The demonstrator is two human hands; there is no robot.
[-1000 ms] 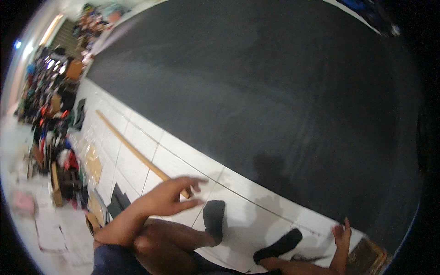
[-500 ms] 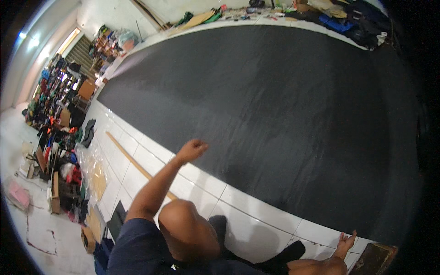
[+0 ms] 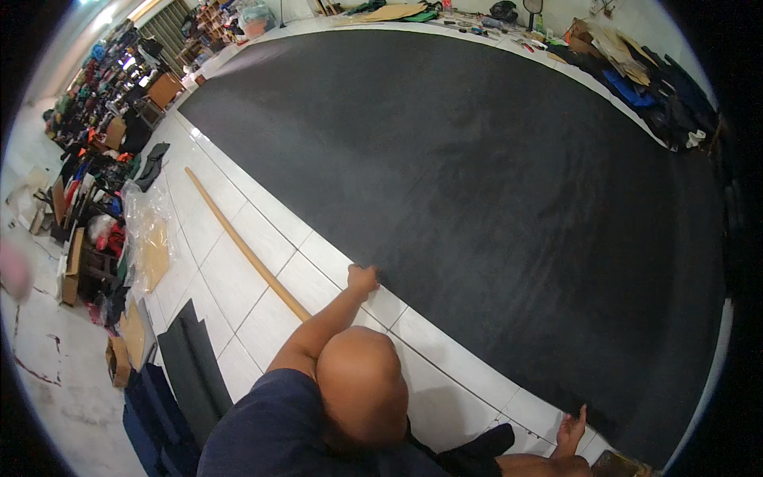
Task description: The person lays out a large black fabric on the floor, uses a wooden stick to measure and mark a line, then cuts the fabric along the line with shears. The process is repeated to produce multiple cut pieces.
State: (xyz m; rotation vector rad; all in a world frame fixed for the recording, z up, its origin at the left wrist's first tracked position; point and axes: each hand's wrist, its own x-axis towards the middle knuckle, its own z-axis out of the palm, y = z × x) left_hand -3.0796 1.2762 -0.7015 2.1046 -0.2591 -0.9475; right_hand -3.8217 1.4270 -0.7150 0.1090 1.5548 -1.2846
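Observation:
A very large black sheet (image 3: 445,167), which looks like fabric, lies spread over the white tiled floor. At its near left edge is my left hand (image 3: 363,279), fingers curled closed on the edge; the fingertips are mostly hidden. My right hand (image 3: 571,432) is low at the right, beside the sheet's near edge, with one finger stretched up and the fingers apart. It appears to hold nothing. My bent knee (image 3: 362,385) rises between the arms. Faint ripples cross the sheet's surface.
A long tan pole or tube (image 3: 238,238) lies on the tiles to the left. Dark folded pieces (image 3: 191,358), clear plastic wrap (image 3: 147,230) and heaped goods line the left side. Piled cloth and card (image 3: 628,71) stand at the far right; a small fan (image 3: 533,9) is behind.
The view has shifted. My left hand has come down from above the sheet to its edge, its arm reaching further forward. My right hand stays by the near right edge, its fingers closer together.

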